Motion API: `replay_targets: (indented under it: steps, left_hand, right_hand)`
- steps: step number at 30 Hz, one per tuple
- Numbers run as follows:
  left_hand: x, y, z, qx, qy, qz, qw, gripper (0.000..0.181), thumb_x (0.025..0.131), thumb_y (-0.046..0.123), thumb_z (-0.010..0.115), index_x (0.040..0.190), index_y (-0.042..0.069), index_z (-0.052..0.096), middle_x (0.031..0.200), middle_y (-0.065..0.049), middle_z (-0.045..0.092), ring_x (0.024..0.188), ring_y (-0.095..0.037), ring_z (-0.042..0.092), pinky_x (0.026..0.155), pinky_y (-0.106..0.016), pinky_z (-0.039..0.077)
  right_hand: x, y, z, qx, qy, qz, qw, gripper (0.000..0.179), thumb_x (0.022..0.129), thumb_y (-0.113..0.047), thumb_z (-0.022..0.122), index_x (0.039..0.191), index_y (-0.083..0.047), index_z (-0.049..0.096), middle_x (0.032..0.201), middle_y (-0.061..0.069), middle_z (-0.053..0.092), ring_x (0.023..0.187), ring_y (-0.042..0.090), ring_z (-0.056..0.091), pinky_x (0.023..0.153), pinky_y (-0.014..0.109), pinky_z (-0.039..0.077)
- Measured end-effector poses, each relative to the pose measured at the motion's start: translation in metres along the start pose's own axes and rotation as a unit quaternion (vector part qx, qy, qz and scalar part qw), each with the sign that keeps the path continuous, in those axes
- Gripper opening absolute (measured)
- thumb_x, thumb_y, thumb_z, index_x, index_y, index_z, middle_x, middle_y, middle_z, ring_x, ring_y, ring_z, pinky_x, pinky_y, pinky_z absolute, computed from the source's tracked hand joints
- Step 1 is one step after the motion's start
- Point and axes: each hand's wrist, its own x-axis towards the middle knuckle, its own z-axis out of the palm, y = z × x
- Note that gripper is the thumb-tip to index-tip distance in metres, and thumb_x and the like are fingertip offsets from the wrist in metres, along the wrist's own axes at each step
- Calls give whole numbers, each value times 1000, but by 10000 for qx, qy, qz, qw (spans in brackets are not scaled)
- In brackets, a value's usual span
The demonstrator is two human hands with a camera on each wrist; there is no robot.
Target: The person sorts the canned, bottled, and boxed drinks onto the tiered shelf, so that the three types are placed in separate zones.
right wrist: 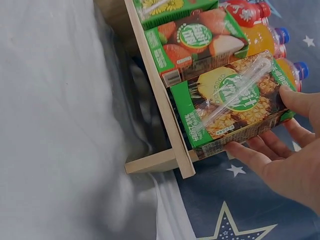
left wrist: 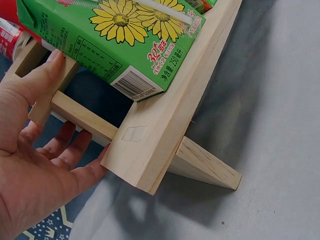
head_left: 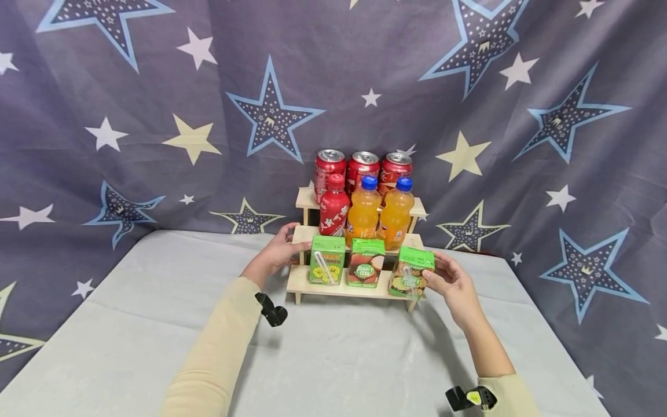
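Observation:
A three-tier wooden rack (head_left: pixel 299 279) stands on the covered table. My left hand (head_left: pixel 277 253) grips its left end; in the left wrist view the thumb lies along the middle tier's end with the fingers below, around the side rail (left wrist: pixel 85 116). At the right end of the bottom tier, my right hand (head_left: pixel 457 288) pinches a pineapple drink carton (right wrist: pixel 232 97) with a wrapped straw on its front. This carton sits slightly turned. Beside it stand a lychee-pictured drink carton (head_left: pixel 366 263) and a chrysanthemum drink carton (head_left: pixel 327 259), both upright.
On the middle tier are a red bottle (head_left: pixel 334 211) and two orange drink bottles (head_left: pixel 363 213) with blue caps. Three red cans (head_left: pixel 330 165) fill the top tier. A star-patterned curtain (head_left: pixel 333 75) hangs behind the table (head_left: pixel 130 324).

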Motion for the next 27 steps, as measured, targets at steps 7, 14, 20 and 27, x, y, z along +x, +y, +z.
replay_targets:
  steps: [7, 14, 20, 27]
  left_hand:
    - [3, 0, 5, 82, -15, 40, 10000, 78, 90, 15, 63, 149, 21, 12, 149, -19, 25, 130, -38, 40, 101, -56, 40]
    - [7, 0, 8, 104, -20, 18, 9999, 78, 89, 15, 63, 149, 22, 13, 149, -18, 26, 130, -37, 40, 101, -55, 41]
    - [6, -1, 8, 106, -6, 13, 9999, 78, 90, 14, 62, 149, 22, 12, 149, -19, 26, 130, -37, 41, 101, -54, 41]
    - [-11, 10, -9, 718, 311, 520, 9956, 92, 88, 24, 65, 151, 21, -2, 150, -24, 24, 129, -42, 40, 103, -53, 39]
  right_hand:
    - [15, 3, 2, 154, 58, 126, 9998, 59, 91, -23, 62, 141, -6, 36, 114, -9, 52, 98, -2, 55, 79, 16, 52]
    - [22, 6, 4, 413, -116, 243, 9988, 59, 93, -18, 59, 144, -7, 32, 114, -8, 50, 97, -2, 55, 82, 17, 51]
    - [24, 9, 3, 351, -401, 290, 9982, 62, 94, -19, 57, 147, -9, 27, 136, 12, 42, 99, -4, 54, 86, 19, 51]
    - [21, -12, -29, -713, -199, -474, 9961, 63, 94, -22, 57, 147, -9, 27, 140, 25, 40, 102, 1, 56, 89, 23, 50]
